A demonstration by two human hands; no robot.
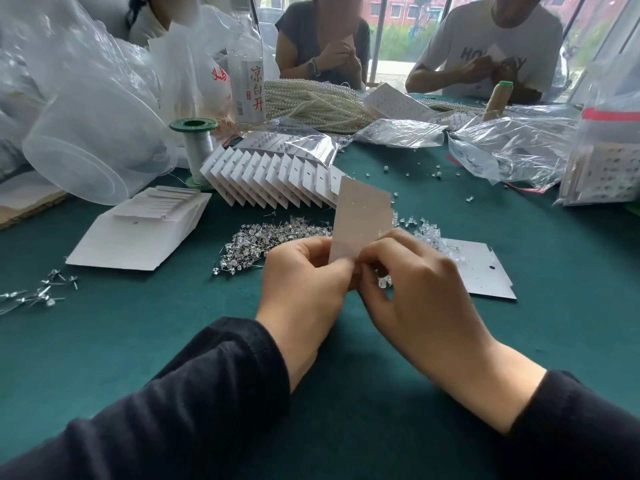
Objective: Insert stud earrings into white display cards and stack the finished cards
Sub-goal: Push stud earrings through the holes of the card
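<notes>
Just above the green table (138,341), both hands are meeting at the lower edge of a display card (360,216), which is standing nearly upright and leaning slightly to the right. The left hand (304,278) is pinching its bottom left corner between thumb and curled fingers, while the right hand (415,289) is pinching the bottom right corner, with a few clear studs (384,281) showing under its curled fingers. Beyond the hands, a loose pile of stud earrings (270,240) is lying near a fanned row of cards (277,178).
</notes>
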